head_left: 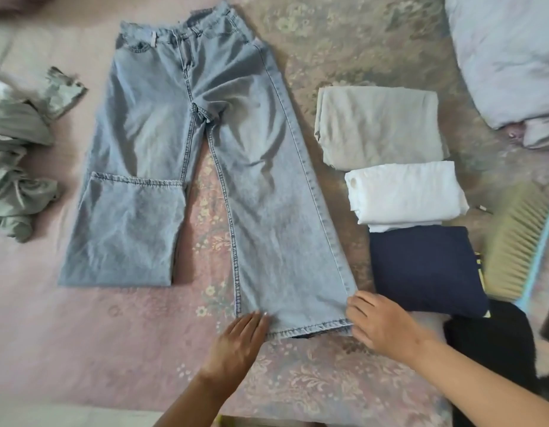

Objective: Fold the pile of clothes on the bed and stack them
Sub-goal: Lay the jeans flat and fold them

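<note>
Both hands at the jeans' hem, leg fold about to start.
Left hand (pixel 239 340) lies flat, fingers straight and together, on the hem; right hand (pixel 379 320) curls over its corner, grip unclear. Jeans (pixel 205 149) lie spread mid-frame on the bed (pixel 113 334); next, probably lift this leg upward.

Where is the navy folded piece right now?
The navy folded piece lies right of the jeans, below the white folded cloth, beside the brush.

Pink floral bedspread (pixel 113 334), pale pillow (pixel 507 57) top right, soft daylight.
</note>
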A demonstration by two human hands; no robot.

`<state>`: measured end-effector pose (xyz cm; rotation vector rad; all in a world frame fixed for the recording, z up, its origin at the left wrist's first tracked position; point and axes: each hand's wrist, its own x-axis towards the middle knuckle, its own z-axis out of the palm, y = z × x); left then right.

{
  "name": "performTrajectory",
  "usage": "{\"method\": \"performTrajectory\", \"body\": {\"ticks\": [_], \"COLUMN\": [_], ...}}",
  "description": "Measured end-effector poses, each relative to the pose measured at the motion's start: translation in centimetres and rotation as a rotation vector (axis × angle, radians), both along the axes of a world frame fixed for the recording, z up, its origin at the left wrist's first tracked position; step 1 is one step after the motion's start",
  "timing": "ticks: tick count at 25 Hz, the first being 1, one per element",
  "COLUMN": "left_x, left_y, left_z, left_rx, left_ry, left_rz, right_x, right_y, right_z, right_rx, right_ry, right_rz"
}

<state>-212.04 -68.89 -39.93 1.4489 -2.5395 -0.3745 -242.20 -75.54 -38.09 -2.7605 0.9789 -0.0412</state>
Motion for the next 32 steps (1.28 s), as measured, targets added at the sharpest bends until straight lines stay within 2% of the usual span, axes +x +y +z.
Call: {"method": "performTrajectory", "body": {"ticks": [4,7,10,12,15,17,18,20,23,25,27,29,30,31,32], "left_x": [0.1,0.0,-0.9,-1.6,-2.6,-2.8,-2.7,-2.0,0.2,2.1,4.0,5.5,5.8,5.6,5.3], "left_y": [0.8,1.9,4.0,5.5,6.6,5.9,5.2,2.3,-4.4,-11.0,-17.4,-22.7,-24.1,-24.6,-24.5], "left_z": [1.5,0.9,0.6,0.2,0.0,-0.1,0.0,1.1,1.8,1.8,0.8,-2.0,-3.3,-4.1,-5.1], "left_rx": [0.141,0.242,0.285,0.363,0.513,0.681,0.711,0.68,0.6,0.587,0.506,0.454,0.431,0.428,0.432], "left_ry": [0.135,0.125,0.091,0.028,-0.039,0.002,0.023,0.173,0.339,0.483,0.613,0.707,0.666,0.585,0.519], "left_rz": [0.134,0.109,-0.011,-0.024,0.003,0.043,0.069,0.22,0.423,0.642,0.818,1.055,1.158,1.225,1.256], "right_x": [0.6,-0.1,-2.1,-3.3,-3.5,-2.4,-2.0,-0.7,1.7,4.0,6.6,8.6,9.2,9.5,9.7], "right_y": [2.0,3.3,5.4,6.7,5.6,3.6,2.5,-1.4,-8.8,-15.0,-20.4,-24.5,-25.3,-25.4,-25.0], "right_z": [0.6,-0.1,-1.0,-1.2,0.0,1.9,2.3,3.6,4.2,3.8,2.9,-0.6,-2.3,-4.1,-6.2], "right_rx": [-0.076,0.024,0.165,0.34,0.577,0.556,0.601,0.837,1.032,0.997,0.869,0.842,0.858,0.83,0.732], "right_ry": [-0.112,-0.034,0.307,0.443,0.44,0.403,0.392,0.362,0.135,-0.009,-0.173,-0.344,-0.393,-0.349,-0.219], "right_rz": [-0.175,-0.334,-0.119,-0.065,-0.174,-0.081,-0.113,-0.265,-0.511,-0.634,-0.744,-0.915,-1.001,-1.051,-1.037]}}
